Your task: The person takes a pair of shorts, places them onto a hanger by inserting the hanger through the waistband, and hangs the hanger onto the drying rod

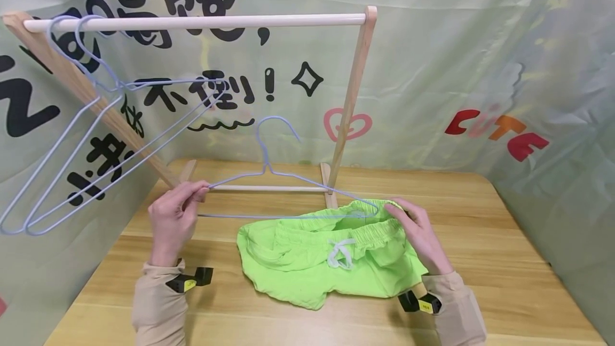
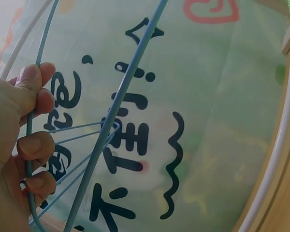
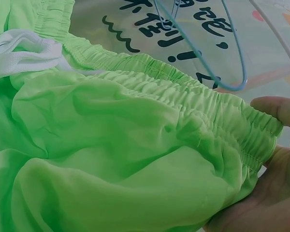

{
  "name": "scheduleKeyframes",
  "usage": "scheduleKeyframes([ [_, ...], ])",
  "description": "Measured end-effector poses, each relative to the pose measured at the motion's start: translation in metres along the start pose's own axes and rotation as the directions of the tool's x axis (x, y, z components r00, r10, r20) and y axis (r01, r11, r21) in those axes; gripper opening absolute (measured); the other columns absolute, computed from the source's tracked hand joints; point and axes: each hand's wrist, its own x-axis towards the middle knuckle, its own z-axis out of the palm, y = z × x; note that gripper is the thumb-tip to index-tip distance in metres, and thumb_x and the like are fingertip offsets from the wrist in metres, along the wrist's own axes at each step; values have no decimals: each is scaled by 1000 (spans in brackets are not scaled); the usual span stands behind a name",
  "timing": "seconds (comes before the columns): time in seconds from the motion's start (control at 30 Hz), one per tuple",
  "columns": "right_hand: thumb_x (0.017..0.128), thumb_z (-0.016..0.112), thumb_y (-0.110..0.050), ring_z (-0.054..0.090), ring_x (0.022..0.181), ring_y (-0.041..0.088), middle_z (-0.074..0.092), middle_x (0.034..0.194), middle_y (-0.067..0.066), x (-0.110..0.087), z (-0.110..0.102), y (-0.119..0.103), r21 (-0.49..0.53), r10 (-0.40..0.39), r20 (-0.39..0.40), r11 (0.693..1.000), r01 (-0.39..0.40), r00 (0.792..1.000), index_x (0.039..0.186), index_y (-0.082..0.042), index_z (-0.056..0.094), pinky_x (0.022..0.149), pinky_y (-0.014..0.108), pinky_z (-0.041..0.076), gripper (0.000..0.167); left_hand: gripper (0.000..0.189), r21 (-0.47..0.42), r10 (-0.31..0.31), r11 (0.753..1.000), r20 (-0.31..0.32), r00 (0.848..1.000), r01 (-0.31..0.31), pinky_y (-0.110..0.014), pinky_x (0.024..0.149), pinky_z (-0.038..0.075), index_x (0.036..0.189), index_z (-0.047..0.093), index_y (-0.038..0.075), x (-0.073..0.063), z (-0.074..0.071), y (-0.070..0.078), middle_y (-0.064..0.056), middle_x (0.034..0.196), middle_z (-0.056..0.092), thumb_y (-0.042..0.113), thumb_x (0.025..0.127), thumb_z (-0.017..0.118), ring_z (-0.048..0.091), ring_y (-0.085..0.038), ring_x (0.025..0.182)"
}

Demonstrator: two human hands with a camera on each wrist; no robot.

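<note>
A blue wire clothes hanger is held up by my left hand, whose fingers grip its left end. In the left wrist view the thumb and fingers curl round the hanger's wire. Bright green shorts with a white drawstring lie on the table under it. My right hand holds the shorts' elastic waistband at the right side, thumb on one face and fingers behind, as the right wrist view shows. The hanger's right end overlaps the waist opening in the head view.
A wooden rack with a white rail stands at the back left of the wooden table. Two more blue hangers hang at the rail's left end, above my left forearm. A printed curtain surrounds the table.
</note>
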Motion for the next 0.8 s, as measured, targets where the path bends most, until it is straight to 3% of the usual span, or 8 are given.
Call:
scheduleKeyframes([
  [0.33, 107, 49, -19, 60, 100, 2, 67, 102, -17, 0, 1, 0, -9, -19, 11, 1000, 19, 1000, 115, 3, 66, 90, 18, 47, 30, 6, -19, 43, 999, 27, 999, -42, -14, 50, 30, 91, 78, 0, -2, 9, 4, -8, 67, 70, 1, 86, 75, 41, -1, 54],
  [0.53, 106, 50, -18, 60, 97, 1, 67, 103, -20, 0, 2, 0, -5, -25, 20, 1000, 25, 999, 120, 3, 66, 87, 19, 48, 30, 18, -65, 83, 995, 62, 995, -79, -14, 48, 31, 92, 78, 0, -1, 18, 9, -8, 67, 70, -11, 78, 75, 42, -3, 52],
  [0.8, 106, 51, -18, 60, 97, 2, 68, 104, -19, -1, 3, -1, -15, -29, 37, 999, 29, 999, 121, 2, 66, 86, 20, 48, 29, 7, -33, 52, 998, 80, 995, -50, -15, 47, 31, 93, 79, 3, -3, 25, 16, -7, 69, 72, 3, 88, 74, 45, -8, 48],
])
